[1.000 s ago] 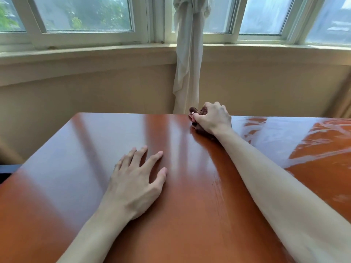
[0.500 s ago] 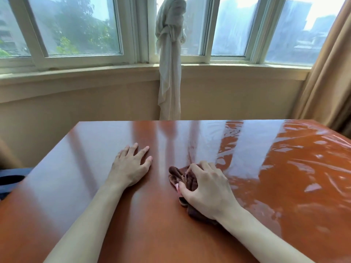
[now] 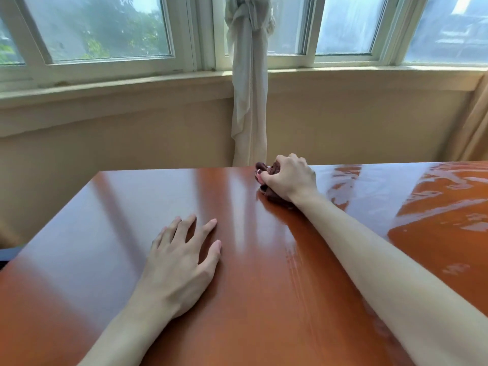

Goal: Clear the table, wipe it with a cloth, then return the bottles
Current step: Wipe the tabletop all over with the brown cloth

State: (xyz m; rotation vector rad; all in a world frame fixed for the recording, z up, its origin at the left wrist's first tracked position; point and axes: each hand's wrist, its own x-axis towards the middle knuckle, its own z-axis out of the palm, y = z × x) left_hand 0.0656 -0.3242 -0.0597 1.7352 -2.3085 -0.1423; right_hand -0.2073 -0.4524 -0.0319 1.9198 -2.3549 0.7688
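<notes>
A glossy orange-brown table (image 3: 105, 207) fills the lower view. My right hand (image 3: 290, 178) is stretched out to the table's far edge and grips a bunched dark brown cloth (image 3: 273, 197), pressing it on the surface. My left hand (image 3: 182, 262) lies flat on the table nearer to me, fingers spread, holding nothing. Wet streaks shine on the right part of the table (image 3: 435, 202). No bottles are in view.
Behind the table runs a beige wall with a window sill (image 3: 105, 85) and several windows. A tied pale curtain (image 3: 249, 101) hangs just beyond the far edge near my right hand. A tan drape (image 3: 475, 128) hangs at the far right.
My right hand has pushed the cloth from the middle of the table out to the far edge. My left hand has stayed flat on the table.
</notes>
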